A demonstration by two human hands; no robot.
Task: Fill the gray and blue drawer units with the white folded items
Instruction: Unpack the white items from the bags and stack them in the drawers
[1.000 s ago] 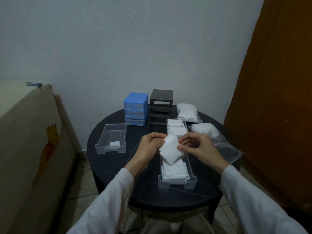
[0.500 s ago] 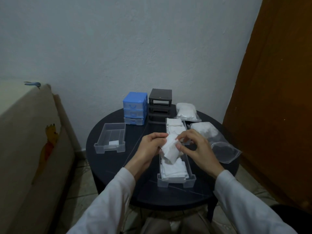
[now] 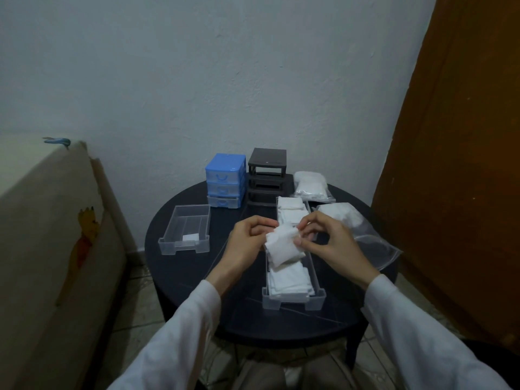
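Head view. Both hands, the left hand [image 3: 249,240] and the right hand [image 3: 327,240], pinch one white folded item [image 3: 284,246] at its edges, holding it just above the long clear drawer [image 3: 292,301], presumably to square the fold before laying it in. On the far worktop [image 3: 239,319] stand the blue drawer unit [image 3: 224,180] and the gray drawer unit [image 3: 266,175], its slots vacant. A second clear drawer [image 3: 185,232] lies left.

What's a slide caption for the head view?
Both hands fold a white item above a filled clear drawer.
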